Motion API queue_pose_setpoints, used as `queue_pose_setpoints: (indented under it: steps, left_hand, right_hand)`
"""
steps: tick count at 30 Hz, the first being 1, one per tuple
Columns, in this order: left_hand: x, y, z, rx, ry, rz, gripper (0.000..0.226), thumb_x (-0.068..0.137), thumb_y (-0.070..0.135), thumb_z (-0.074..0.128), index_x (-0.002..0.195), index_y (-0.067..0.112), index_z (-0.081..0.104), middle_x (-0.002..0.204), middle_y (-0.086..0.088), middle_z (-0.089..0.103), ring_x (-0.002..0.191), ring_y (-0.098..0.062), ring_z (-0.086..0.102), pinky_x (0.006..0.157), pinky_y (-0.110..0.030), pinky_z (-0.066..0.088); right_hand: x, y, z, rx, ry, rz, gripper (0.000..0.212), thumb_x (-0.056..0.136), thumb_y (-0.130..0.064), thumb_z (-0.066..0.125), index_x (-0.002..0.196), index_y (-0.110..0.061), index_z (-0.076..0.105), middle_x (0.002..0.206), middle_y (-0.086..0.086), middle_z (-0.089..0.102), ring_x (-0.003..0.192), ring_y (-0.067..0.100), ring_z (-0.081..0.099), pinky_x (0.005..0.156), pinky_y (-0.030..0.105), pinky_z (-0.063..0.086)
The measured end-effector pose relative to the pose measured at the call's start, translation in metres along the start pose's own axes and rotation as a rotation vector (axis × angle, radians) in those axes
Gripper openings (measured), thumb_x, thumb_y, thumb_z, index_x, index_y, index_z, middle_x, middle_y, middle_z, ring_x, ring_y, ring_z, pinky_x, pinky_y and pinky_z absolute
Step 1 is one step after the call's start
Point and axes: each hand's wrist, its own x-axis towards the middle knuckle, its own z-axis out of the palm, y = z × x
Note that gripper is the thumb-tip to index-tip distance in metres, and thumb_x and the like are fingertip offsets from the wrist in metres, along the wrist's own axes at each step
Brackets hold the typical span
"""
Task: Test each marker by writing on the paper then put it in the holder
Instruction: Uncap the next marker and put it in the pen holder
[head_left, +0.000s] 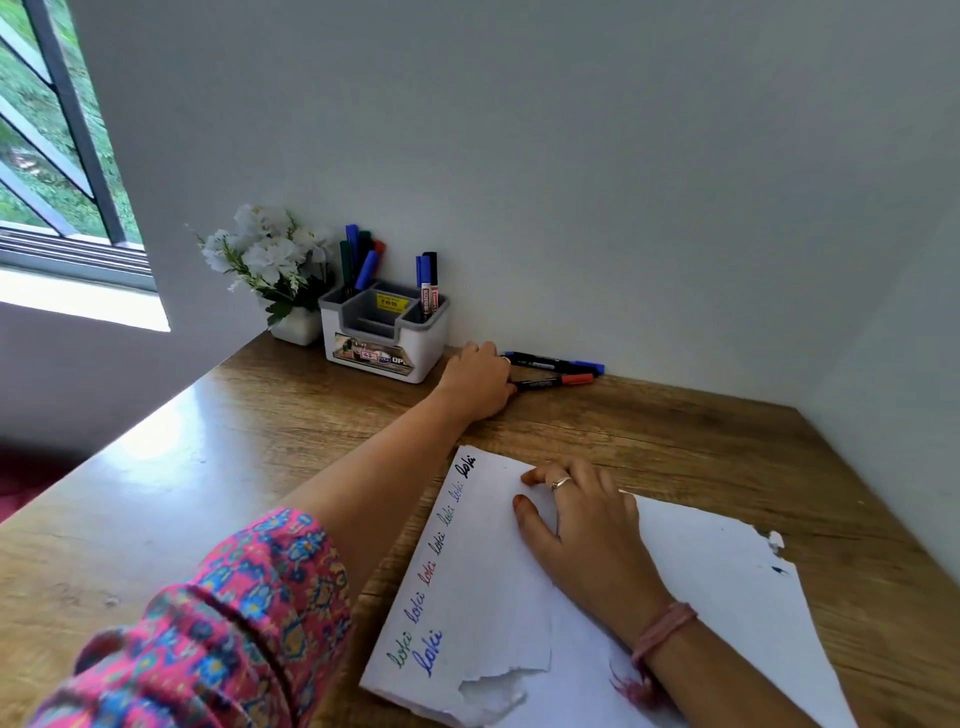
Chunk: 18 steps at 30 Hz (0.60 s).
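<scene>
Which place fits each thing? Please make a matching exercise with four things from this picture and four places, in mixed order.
Things
1. holder
2. flower pot
3. red-capped marker
4. right hand

Places
A. flat on the paper
B. in the corner, left of the holder
C. lying on the table, at the left hand
D. against the wall, with markers standing in it

Pairs: 1-D, 2-B, 3-C, 4-A

Wooden desk (675, 431), white wall (571, 182), window (47, 130)
</scene>
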Motion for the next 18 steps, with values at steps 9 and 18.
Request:
queue_pose_setpoints:
  steps: [9,18]
  left_hand:
    - [-0.070,-0.011,-0.032,-0.852,0.319,-0.141,0.020,0.088,0.026,0.063,0.101,0.011,0.065,0.091,0.001,0.066,0.078,-0.007,0.060,0.065,-0.011,0.047]
    - [-0.164,-0.002,-0.080,-1.246,0.531,-0.029,0.016,0.084,0.015,0.068,0.100,0.011,0.066,0.092,0.001,0.072,0.084,-0.008,0.069,0.077,-0.020,0.054]
  right_hand:
    - [-0.002,-0.005,-0.005,-0.030,-0.021,0.024,0.036,0.094,-0.047,0.037,0.125,-0.032,0.049,0.122,-0.008,0.046,0.115,0.013,0.039,0.094,0.033,0.029]
    - [0.000,-0.010,-0.014,0.038,0.037,0.032,0.041,0.092,-0.045,0.046,0.127,-0.025,0.051,0.126,-0.001,0.052,0.120,0.019,0.046,0.101,0.040,0.025]
